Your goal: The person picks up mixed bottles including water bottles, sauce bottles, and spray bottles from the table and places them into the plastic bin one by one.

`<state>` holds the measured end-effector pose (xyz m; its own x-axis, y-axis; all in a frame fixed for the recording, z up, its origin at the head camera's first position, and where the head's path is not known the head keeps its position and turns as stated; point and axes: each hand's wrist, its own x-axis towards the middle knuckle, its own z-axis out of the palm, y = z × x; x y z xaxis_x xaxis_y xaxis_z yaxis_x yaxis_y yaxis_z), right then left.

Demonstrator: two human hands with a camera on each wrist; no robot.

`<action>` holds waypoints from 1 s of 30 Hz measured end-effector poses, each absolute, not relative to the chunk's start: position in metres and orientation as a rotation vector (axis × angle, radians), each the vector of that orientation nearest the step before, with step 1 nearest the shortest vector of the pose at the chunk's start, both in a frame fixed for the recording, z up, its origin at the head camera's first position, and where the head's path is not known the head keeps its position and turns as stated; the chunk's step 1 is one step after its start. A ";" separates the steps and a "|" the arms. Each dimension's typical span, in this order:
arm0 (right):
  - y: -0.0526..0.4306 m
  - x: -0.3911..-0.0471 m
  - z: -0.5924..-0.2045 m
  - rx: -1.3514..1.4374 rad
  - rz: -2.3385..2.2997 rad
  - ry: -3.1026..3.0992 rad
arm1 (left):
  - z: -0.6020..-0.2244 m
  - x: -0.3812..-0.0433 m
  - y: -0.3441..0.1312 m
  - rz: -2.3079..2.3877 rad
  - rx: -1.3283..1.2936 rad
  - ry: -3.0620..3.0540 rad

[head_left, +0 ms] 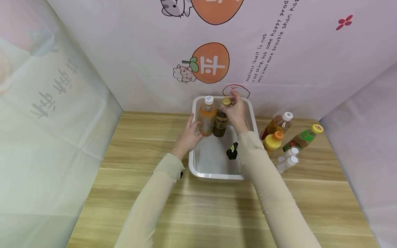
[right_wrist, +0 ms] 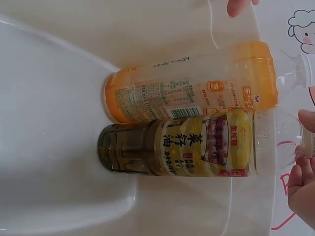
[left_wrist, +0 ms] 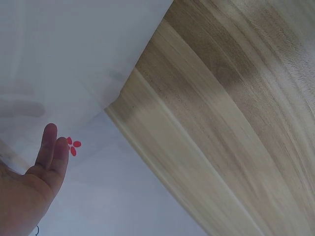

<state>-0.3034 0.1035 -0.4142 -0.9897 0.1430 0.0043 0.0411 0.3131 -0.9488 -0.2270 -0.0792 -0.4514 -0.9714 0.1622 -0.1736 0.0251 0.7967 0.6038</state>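
In the head view a white plastic tub (head_left: 196, 160) holds two upright bottles at its far end. One is a drink bottle (head_left: 207, 119) with an orange label and white cap. Touching its right side is a rapeseed oil bottle (head_left: 220, 124) with a gold cap. My right hand (head_left: 234, 112) reaches over the tub and pinches the oil bottle near its cap; the right wrist view shows thumb and fingers (right_wrist: 301, 189) on either side of the neck. My left hand (head_left: 187, 137) lies at the tub's left rim beside the drink bottle, fingers extended (left_wrist: 54, 157), holding nothing.
Right of the tub stand a bottle with a white cap (head_left: 280, 122), a yellow squeeze bottle (head_left: 272, 142), a green-labelled bottle (head_left: 305, 138) and small clear bottles (head_left: 287, 164). A black object (head_left: 232, 151) lies in the tub. Printed white sheeting (head_left: 149, 69) surrounds the wooden table (head_left: 139, 144).
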 end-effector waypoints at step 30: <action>0.120 -0.295 -0.376 -0.065 1.912 -2.386 | -0.451 -0.222 -0.078 0.973 0.141 2.768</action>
<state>-0.2947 0.1196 -0.3762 -0.9956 0.0853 0.0384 -0.0189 0.2186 -0.9756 -0.2219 -0.0781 -0.4509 -0.9746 0.1567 -0.1598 0.0222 0.7782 0.6276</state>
